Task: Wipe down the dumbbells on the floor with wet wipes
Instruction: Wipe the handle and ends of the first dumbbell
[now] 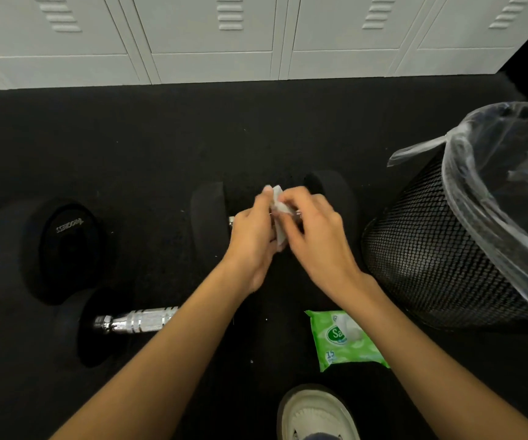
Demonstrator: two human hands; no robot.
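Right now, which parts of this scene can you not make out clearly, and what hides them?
1. Head view: the handle of the middle dumbbell is covered by both hands.
2. The wet wipe is blurred and crumpled between the left hand and right hand.
3. The left dumbbell is cut off by the left edge.
4. The near dumbbell passes under the left forearm.
5. The wipes pack has print too small to read.
6. The inside of the mesh bin is dark.

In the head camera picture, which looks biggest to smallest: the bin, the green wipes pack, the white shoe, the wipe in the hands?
1. Mesh trash bin
2. Wet wipes pack and white shoe: look alike, shoe nearer and cut off
3. Wipe, partly hidden
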